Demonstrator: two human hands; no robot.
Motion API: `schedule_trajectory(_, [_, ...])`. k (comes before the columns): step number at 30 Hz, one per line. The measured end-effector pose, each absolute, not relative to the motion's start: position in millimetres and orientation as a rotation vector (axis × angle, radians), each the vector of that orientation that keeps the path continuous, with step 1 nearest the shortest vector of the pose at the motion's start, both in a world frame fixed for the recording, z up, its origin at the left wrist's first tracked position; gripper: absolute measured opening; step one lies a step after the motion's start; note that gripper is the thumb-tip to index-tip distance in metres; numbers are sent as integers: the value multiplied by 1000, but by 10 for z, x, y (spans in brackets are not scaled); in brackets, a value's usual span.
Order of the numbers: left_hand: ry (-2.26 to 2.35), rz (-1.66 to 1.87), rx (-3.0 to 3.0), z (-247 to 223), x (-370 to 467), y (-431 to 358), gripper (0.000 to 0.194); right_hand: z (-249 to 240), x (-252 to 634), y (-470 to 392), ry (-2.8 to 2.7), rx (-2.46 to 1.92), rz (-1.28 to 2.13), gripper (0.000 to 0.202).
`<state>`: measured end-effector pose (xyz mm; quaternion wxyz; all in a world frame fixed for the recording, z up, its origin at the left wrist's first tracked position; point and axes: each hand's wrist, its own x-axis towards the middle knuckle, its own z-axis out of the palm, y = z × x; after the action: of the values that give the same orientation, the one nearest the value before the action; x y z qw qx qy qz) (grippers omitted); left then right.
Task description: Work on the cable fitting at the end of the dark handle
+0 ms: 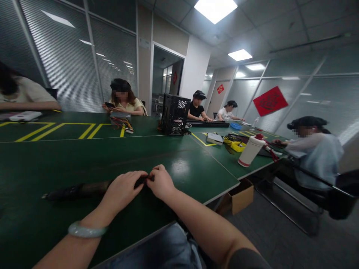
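Observation:
A long dark thing that looks like a folded umbrella (77, 191) lies on the green table, its narrow tip pointing left. My left hand (122, 190), with a pale bangle on the wrist, is closed over its right end and hides part of it. My right hand (162, 183) meets the left one at the fingertips, with its fingers pinched on a small dark part at that same end. What exactly lies between the fingertips is too dark to make out.
Beyond my hands stand a black computer case (175, 114) and a bundle of coloured cables (123, 122). To the right are a white tumbler (250, 151), a small grey box (214, 138) and a yellow tray (238, 146). Several people sit around the table; a cardboard box (242, 198) is below its edge.

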<state>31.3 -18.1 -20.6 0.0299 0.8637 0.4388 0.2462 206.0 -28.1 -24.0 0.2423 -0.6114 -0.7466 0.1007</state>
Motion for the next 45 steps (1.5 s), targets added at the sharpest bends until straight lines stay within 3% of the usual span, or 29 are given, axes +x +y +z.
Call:
schedule_trajectory(14, [1308, 1084, 2728, -141, 274, -267, 37, -101, 2201, -104, -2089, -1755, 275, 9])
schedule_trajectory(21, [1268, 943, 2619, -169, 209, -258, 34, 38, 3470, -124, -1710, -2135, 147, 9])
schedule_trajectory(30, [1213, 753, 2513, -189, 239, -305, 24, -35, 5291, -959, -1024, -2594, -34, 30])
schedule_trajectory(45, [1257, 688, 2443, -129, 241, -366, 22, -490, 6142, -1012, -868, -2550, -88, 34])
